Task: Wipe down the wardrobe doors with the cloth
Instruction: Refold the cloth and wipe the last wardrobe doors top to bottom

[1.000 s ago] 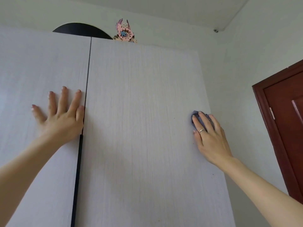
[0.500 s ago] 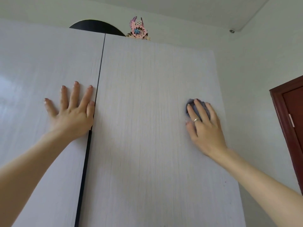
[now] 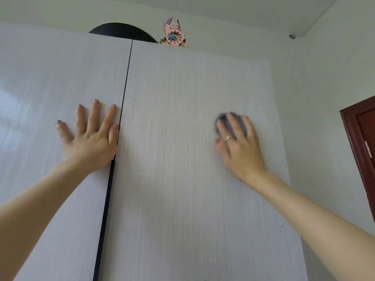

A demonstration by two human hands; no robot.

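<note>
Two pale wood-grain wardrobe doors fill the view, the left door (image 3: 50, 82) and the right door (image 3: 182, 138), parted by a dark vertical gap. My left hand (image 3: 89, 138) lies flat with spread fingers on the left door, its thumb at the gap. My right hand (image 3: 239, 142) presses a small grey-blue cloth (image 3: 223, 121) flat against the upper right part of the right door; straight fingers cover most of the cloth. A ring shows on one finger.
A pink decorative ornament (image 3: 174, 35) and a black rounded object (image 3: 121, 32) stand on top of the wardrobe. A white wall (image 3: 314, 98) runs right of the wardrobe, and a dark red door frame (image 3: 357, 142) is at the far right edge.
My right hand has slid the cloth leftward and slightly up across the right door. The view has turned to the left. My left hand keeps its place by the gap.
</note>
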